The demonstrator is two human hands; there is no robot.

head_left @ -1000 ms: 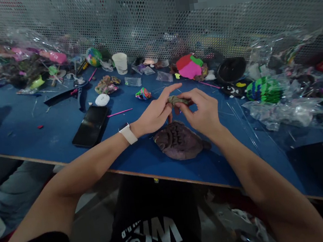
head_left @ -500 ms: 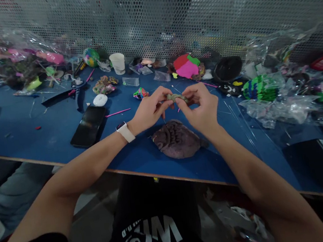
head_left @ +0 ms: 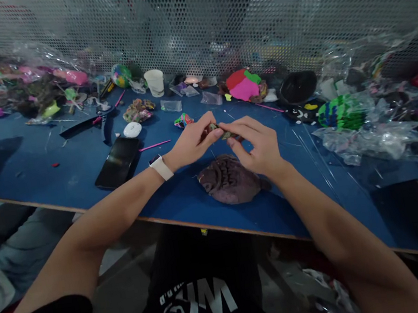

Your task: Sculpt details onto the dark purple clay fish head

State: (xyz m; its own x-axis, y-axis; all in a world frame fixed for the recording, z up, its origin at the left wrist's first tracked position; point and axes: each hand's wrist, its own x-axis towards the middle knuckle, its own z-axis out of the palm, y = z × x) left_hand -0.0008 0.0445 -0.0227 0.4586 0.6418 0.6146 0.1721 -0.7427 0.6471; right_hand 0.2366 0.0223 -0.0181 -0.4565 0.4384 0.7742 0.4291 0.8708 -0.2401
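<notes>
The left hand (head_left: 196, 141) pinches a small olive-green lump of soft clay (head_left: 225, 134) between thumb and fingers, and the right hand (head_left: 256, 144), thumb and forefinger slightly parted, touches its other end. Below them lies the purplish-brown, fish-shaped clay piece (head_left: 232, 182), near the blue table's (head_left: 184, 202) front edge, with bare tabletop on both sides.

Dim, soft blur, wide-angle edge distortion
</notes>
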